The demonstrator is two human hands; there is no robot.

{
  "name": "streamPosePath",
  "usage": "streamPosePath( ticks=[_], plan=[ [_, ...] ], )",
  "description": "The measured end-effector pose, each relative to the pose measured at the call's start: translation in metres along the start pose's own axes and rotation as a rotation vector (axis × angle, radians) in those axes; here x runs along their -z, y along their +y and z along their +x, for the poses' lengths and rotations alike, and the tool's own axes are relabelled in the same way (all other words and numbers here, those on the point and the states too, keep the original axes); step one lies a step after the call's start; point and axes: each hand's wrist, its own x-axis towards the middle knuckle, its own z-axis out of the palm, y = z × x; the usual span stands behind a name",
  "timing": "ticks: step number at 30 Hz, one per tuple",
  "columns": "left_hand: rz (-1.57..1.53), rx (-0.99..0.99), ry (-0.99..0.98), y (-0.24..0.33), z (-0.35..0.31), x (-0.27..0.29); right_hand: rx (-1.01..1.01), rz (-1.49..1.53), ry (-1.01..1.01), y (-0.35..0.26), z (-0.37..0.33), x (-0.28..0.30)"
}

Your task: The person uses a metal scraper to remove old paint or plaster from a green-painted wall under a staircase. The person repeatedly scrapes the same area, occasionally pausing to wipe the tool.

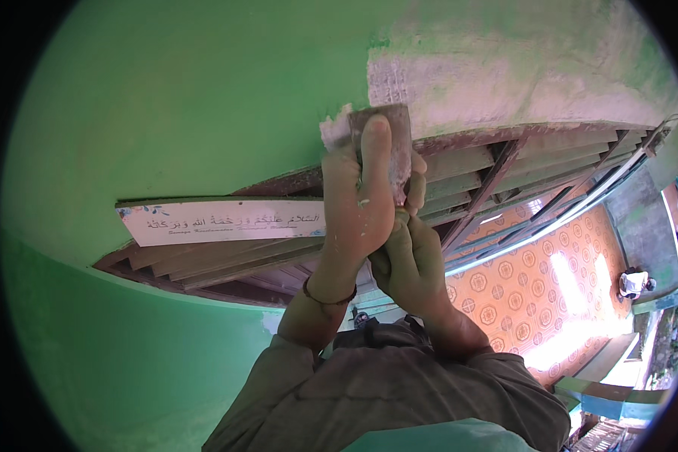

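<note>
Both my hands are raised against a green wall [166,98] just above a door frame. My left hand [358,203] grips a flat brown scraper blade [396,143], thumb pressed along its face, with white filler [333,129] smeared at its left edge. Low on the tool's handle sits my right hand [408,260], directly under the left hand, fingers wrapped tight. The blade's top edge touches a patch of white, rough plaster [505,68] on the wall.
A white sign plate with script [218,221] hangs over the door top. Brown wooden louvre slats [497,169] run to the right. Far below lies an orange patterned tile floor [535,279], with a white object [634,283] on it.
</note>
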Motion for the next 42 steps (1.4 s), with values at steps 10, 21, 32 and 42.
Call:
streamPosePath(
  ticks=[10, 21, 32, 42],
  plan=[
    [0.001, -0.087, -0.007, 0.002, 0.007, -0.007, 0.108, -0.181, -0.008, -0.001, 0.008, 0.008],
    [-0.013, -0.128, -0.030, -0.001, 0.007, -0.011, 0.125, -0.176, -0.021, -0.003, 0.009, 0.012],
    [-0.025, -0.072, 0.016, 0.001, 0.008, -0.016, 0.200, -0.164, -0.077, -0.002, 0.011, 0.018],
    [0.041, -0.004, -0.012, -0.004, 0.009, -0.018, 0.013, -0.099, 0.016, -0.012, 0.005, 0.022]
  ],
)
